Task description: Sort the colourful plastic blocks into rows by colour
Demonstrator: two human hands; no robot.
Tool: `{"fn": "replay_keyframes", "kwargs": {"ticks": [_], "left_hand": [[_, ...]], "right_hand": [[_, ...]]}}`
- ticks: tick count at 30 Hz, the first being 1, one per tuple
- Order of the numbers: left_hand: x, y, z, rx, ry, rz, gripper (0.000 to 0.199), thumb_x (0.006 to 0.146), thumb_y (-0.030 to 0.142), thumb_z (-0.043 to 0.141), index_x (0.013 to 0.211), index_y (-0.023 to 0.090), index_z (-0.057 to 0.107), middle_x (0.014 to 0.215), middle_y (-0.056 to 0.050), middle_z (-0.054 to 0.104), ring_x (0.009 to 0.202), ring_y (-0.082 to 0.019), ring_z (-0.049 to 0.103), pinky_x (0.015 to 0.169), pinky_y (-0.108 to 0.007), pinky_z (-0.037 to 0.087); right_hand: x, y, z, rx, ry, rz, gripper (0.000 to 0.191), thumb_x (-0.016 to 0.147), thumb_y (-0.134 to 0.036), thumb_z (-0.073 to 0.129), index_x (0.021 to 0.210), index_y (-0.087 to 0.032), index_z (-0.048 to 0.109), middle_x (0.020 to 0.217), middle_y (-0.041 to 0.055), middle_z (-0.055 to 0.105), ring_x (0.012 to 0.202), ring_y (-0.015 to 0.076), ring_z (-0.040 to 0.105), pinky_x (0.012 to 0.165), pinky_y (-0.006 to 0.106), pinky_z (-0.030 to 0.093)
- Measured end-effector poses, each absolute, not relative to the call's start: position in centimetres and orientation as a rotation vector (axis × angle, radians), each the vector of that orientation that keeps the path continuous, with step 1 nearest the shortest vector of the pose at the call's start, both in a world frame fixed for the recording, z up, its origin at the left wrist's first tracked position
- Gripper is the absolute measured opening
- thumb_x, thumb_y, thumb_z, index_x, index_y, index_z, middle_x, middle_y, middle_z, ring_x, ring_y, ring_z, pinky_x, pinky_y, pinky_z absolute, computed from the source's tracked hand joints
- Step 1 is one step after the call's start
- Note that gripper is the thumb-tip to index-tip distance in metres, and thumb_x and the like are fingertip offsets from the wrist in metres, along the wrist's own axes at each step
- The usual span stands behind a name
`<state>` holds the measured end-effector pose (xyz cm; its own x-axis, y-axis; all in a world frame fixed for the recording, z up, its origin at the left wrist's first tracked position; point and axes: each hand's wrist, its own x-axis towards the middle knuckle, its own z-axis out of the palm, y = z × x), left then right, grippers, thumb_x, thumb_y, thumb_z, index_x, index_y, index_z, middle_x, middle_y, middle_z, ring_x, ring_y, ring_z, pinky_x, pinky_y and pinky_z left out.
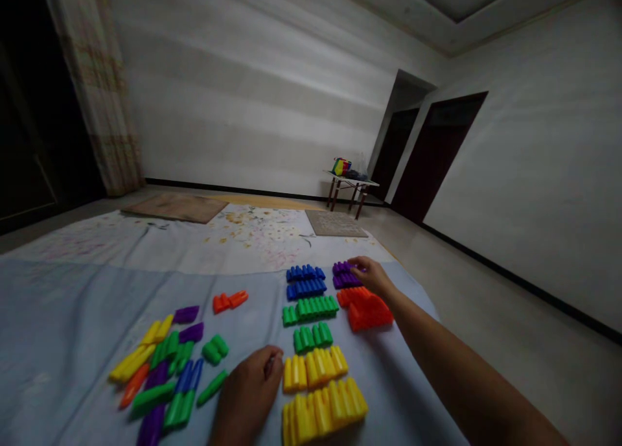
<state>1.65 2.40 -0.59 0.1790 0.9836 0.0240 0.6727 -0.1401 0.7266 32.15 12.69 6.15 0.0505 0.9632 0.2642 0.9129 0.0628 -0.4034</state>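
Note:
My right hand (373,276) reaches to the far right, its fingers pinched at the end of the purple plastic blocks (343,281), which stand in two short rows. Just below it are orange-red blocks (369,311), partly stacked. My left hand (251,386) rests low on the cloth, fingers curled; whatever is inside them is hidden. To its right are rows of yellow blocks (324,410), with green blocks (313,308) and blue blocks (306,289) lined up beyond. Left of that hand, a single green block (212,387) lies beside a loose mixed-colour pile.
In the left pile, yellow blocks (138,355) and purple blocks (192,332) mix with other colours. A small orange group (230,301) lies apart. The cloth (160,281) has a floral far part. Two mats (177,207) and a small table (357,181) are farther off.

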Motion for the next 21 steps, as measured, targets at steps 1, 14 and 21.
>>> {"fn": "replay_keyframes", "kwargs": {"ticks": [1, 14, 21], "left_hand": [[1.7, 2.3, -0.6, 1.898, 1.567, 0.713, 0.026, 0.082, 0.031, 0.038, 0.081, 0.023, 0.063, 0.079, 0.0, 0.068, 0.074, -0.013, 0.06, 0.064, -0.021, 0.036], [2.0, 0.5, 0.3, 2.069, 1.593, 0.7, 0.024, 0.08, 0.026, 0.041, 0.084, 0.021, 0.064, 0.082, -0.002, 0.066, 0.074, -0.013, 0.058, 0.065, -0.022, 0.037], [2.8, 0.4, 0.8, 2.093, 1.684, 0.802, 0.029, 0.077, 0.019, 0.041, 0.095, 0.014, 0.063, 0.091, -0.006, 0.065, 0.085, -0.015, 0.057, 0.076, -0.025, 0.045]], "right_hand": [[31.6, 11.6, 5.9, -1.794, -1.873, 0.154, 0.029, 0.08, -0.023, 0.048, 0.105, -0.016, 0.061, 0.1, 0.0061, 0.065, 0.088, 0.0148, 0.06, 0.08, 0.026, 0.046], [24.4, 3.8, 3.4, -1.355, -1.801, 0.515, 0.025, 0.08, -0.035, 0.049, 0.091, -0.017, 0.063, 0.082, 0.0052, 0.067, 0.069, 0.0155, 0.061, 0.062, 0.027, 0.048], [14.0, 2.6, 7.0, -1.049, -2.318, 0.565, 0.023, 0.077, -0.016, 0.053, 0.097, -0.019, 0.064, 0.087, 0.004, 0.066, 0.075, 0.0126, 0.06, 0.07, 0.024, 0.045]]}}
